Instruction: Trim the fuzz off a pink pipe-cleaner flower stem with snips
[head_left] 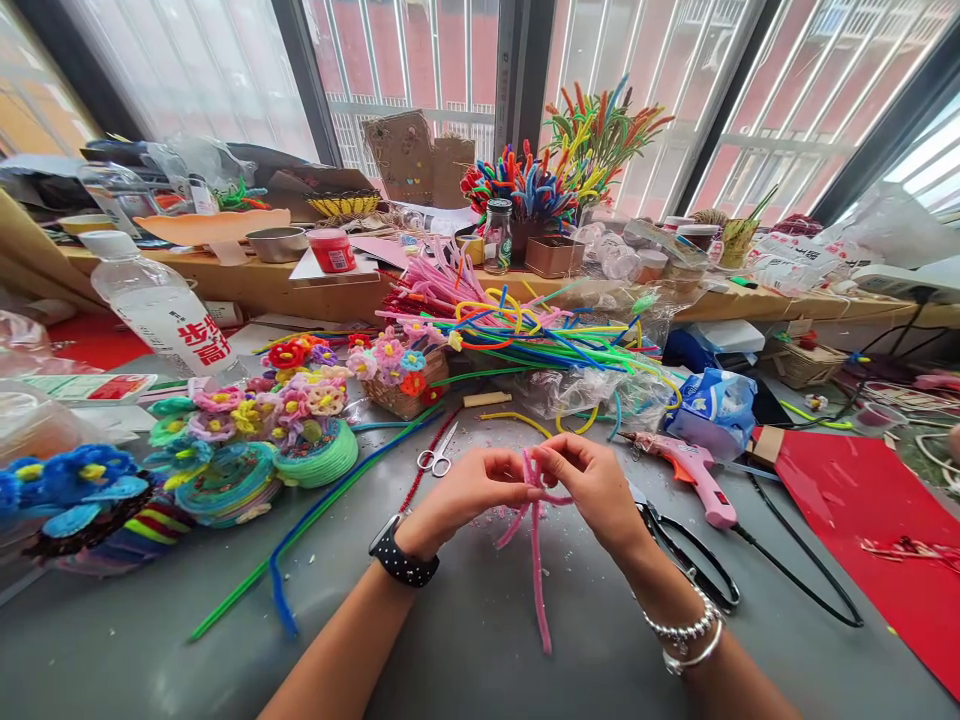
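Note:
My left hand [469, 492] and my right hand [592, 485] meet above the grey table [465, 640], both pinching a pink pipe cleaner [535, 545]. Its top is looped and twisted between my fingertips. One long end hangs down toward me and a shorter end sticks out to the left. A black dotted watch sits on my left wrist, silver bracelets on my right.
Small scissors [437, 457] lie just beyond my hands. A pink glue gun [690, 470] and black scissors [694, 565] sit to the right, near red paper [877, 530]. Pipe-cleaner flowers [292, 400] and loose pipe cleaners [525, 325] fill the left and middle. A water bottle [161, 310] lies at far left.

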